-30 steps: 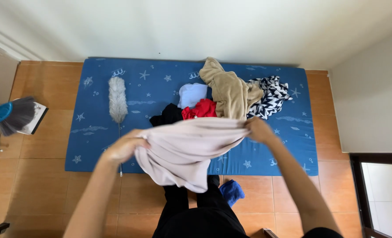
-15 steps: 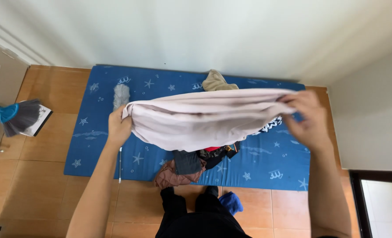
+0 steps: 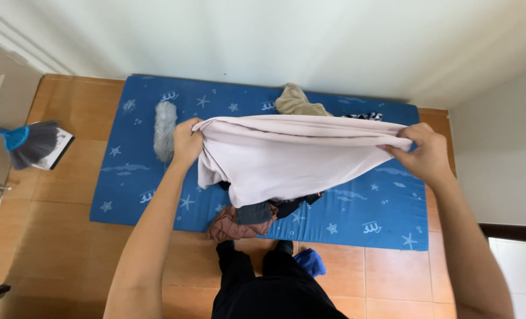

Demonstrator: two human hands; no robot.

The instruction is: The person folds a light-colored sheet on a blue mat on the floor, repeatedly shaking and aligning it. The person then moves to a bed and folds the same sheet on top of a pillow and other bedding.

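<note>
Head view, looking straight down. Left hand [image 3: 187,140] left of frame centre, grip closed on one end of a pale pink cloth [image 3: 286,156]. Right hand [image 3: 424,152] at right of frame, grip pinched shut on the other end. Cloth is held stretched between the two hands across the middle of the frame, top edge nearly level, lower part sagging in a loose fold toward the centre.

Below the cloth: blue mat [image 3: 369,207] with white star print, lying on an orange-brown tiled floor [image 3: 62,242]. Grey feather duster [image 3: 165,130] on the mat just left of the left hand. Beige garment [image 3: 295,101] shows above the cloth's top edge; a black-and-white patterned piece beside it is mostly hidden. Dark clothes [image 3: 269,210] and a reddish-brown garment [image 3: 227,224] show under the cloth's lower edge, near the mat's front border.

Hand broom [image 3: 29,142] with blue handle at far left of frame, on the floor. Blue item [image 3: 310,261] on the floor at bottom centre, beside the person's dark trouser legs
</note>
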